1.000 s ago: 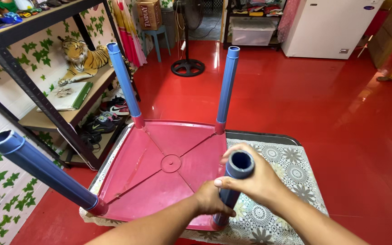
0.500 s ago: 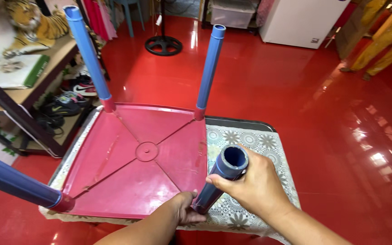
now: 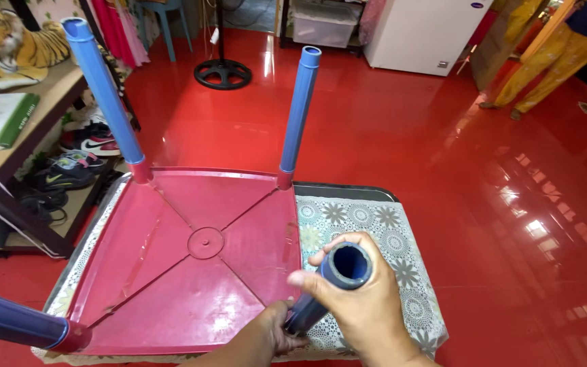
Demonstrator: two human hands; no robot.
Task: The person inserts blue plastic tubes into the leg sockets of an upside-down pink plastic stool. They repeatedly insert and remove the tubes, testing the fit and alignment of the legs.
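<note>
My right hand point(image 3: 365, 306) is wrapped around the upper end of the blue leg point(image 3: 327, 289), and my left hand point(image 3: 276, 333) pinches its lower end, right where it meets the near right corner of the upturned red table point(image 3: 191, 265). The leg slants up and to the right from that corner, hollow mouth toward me. If I push at this tilt, I judge it could bind in the socket or skid off the corner. The table rests on a patterned mat point(image 3: 382, 238) and might slide. Three other legs point(image 3: 297, 115) stand seated already.
</note>
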